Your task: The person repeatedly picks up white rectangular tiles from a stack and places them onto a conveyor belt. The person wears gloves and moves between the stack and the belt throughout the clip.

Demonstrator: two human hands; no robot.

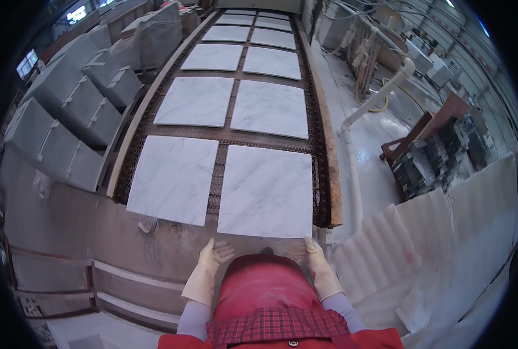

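Observation:
Both my hands wear pale cream rubber gloves. A white marble slab with grey veins (266,192) lies closest to me at the right, on a chain-mesh conveyor (215,195). My left hand (217,252) is just below its front left corner, fingers stretched inward and holding nothing. At the front right corner is my right hand (309,251), its thumb up by the slab's edge and its blurred fingers pointing inward. Whether that thumb touches the slab, I cannot tell. Beside this slab, another white marble slab (173,179) lies at the left, its front edge past the conveyor's end.
Two rows of similar slabs run back along the conveyor, between wooden side rails (327,168). Stacks of grey slabs (67,128) stand at the left. To the right are a white pipe (381,93), a rack of dark pieces (433,157) and pale foam sheets (381,250).

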